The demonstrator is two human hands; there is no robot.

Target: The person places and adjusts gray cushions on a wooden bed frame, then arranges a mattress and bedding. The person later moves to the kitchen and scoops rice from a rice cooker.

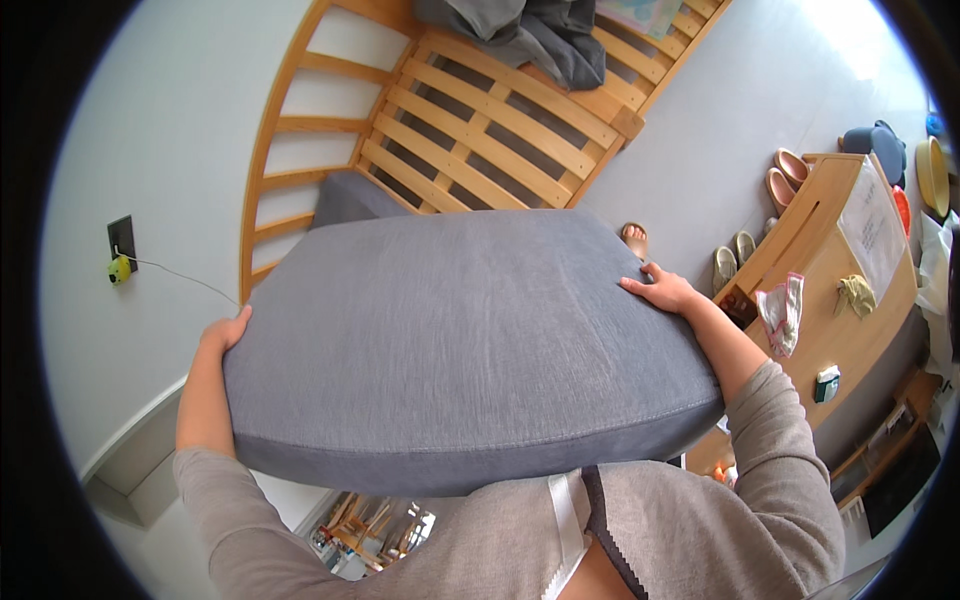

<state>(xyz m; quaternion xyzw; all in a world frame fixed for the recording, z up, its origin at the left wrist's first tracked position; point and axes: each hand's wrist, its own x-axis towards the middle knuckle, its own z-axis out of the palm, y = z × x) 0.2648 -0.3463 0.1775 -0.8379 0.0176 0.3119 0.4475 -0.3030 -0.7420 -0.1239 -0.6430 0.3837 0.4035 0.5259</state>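
Note:
A large grey fabric sofa cushion [450, 330] spans the view in front of my torso, carried between both hands. My left hand [227, 330] grips its left edge; the fingers are hidden under it. At the right edge, my right hand [660, 288] lies with thumb and a finger on the top face, the rest of its fingers not clearly visible. Beyond the cushion is a wooden slatted sofa frame [480, 135]. Another grey cushion [356, 196] rests low against its railed side. Crumpled grey fabric [540, 37] lies over the far slats.
On the right stands a wooden cabinet [817, 300] bearing a pink-edged cloth [781, 313], a yellowish cloth [856, 295] and a small packet [827, 384]. Several shoes [780, 187] are beside it. A thin cord [184, 276] runs from a wall socket [122, 238] towards my left hand.

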